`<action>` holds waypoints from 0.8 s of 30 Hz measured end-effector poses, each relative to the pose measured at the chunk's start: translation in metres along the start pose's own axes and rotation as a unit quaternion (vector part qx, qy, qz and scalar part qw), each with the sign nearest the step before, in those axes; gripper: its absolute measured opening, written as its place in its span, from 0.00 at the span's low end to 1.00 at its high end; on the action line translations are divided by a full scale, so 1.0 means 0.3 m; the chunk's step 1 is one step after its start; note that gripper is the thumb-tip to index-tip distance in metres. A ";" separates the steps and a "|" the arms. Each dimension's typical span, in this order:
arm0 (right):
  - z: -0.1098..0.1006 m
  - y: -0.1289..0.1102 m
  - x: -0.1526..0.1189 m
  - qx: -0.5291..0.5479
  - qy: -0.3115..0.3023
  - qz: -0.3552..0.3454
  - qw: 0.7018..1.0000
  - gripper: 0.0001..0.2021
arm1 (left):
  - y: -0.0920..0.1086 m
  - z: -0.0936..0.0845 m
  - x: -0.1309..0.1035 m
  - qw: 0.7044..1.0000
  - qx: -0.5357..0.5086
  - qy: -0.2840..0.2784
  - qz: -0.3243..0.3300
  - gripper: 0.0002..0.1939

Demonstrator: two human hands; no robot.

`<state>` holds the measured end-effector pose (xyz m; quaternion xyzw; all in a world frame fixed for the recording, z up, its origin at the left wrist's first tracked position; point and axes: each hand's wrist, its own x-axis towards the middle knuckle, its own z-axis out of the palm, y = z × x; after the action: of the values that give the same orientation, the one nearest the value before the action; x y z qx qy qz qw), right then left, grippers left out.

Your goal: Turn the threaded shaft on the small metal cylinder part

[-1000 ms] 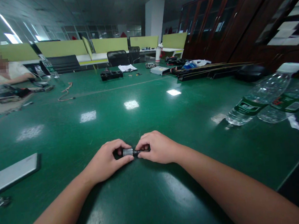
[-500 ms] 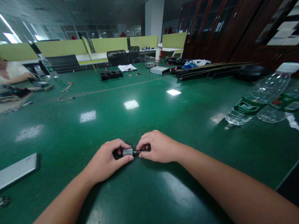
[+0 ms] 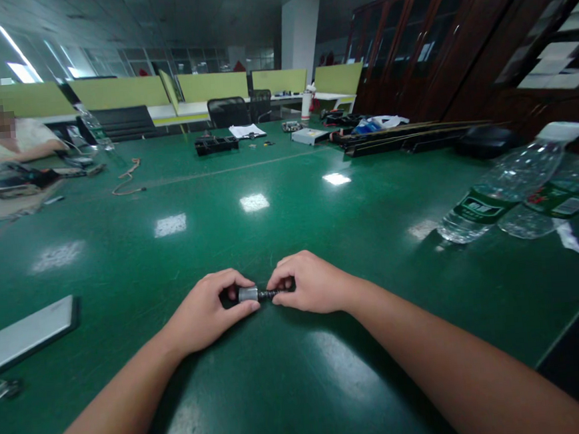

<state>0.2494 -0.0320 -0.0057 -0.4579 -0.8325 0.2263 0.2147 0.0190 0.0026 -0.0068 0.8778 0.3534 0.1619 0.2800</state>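
Note:
My left hand [image 3: 201, 312] pinches a small silver metal cylinder [image 3: 248, 294] between thumb and fingers, just above the green tabletop [image 3: 262, 379] or resting on it; I cannot tell which. Out of the cylinder's right end runs a thin black ridged rod [image 3: 265, 295], screw-like in look. My right hand [image 3: 315, 283] grips that rod with thumb and fingertips, which hide its far end. The two pieces lie in one line, and a short stretch of rod shows between the hands.
A silver-grey flat device [image 3: 28, 334] lies at the left with a small metallic piece [image 3: 6, 390] below it. Two water bottles [image 3: 498, 194] stand at the right. Farther off are a black tray-like part [image 3: 216, 144], dark long strips [image 3: 403, 138] and a seated person [image 3: 13, 142].
My right hand has shifted slightly to the right, so a little more of the black rod shows. The left hand and cylinder have hardly moved.

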 end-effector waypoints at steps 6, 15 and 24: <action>-0.005 0.006 0.001 0.001 0.002 0.002 1.000 0.07 | -0.002 0.002 0.001 1.000 -0.003 0.001 -0.003 0.12; -0.020 0.014 -0.007 0.018 -0.004 0.025 1.000 0.07 | -0.002 -0.003 -0.004 1.000 -0.005 0.006 0.004 0.13; -0.033 0.020 -0.012 0.015 -0.008 0.030 0.999 0.07 | 0.002 -0.005 -0.005 1.000 0.000 0.007 -0.002 0.13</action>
<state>0.2607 -0.0303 -0.0016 -0.4776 -0.8167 0.2486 0.2077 0.0174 0.0018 -0.0053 0.8756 0.3574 0.1679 0.2781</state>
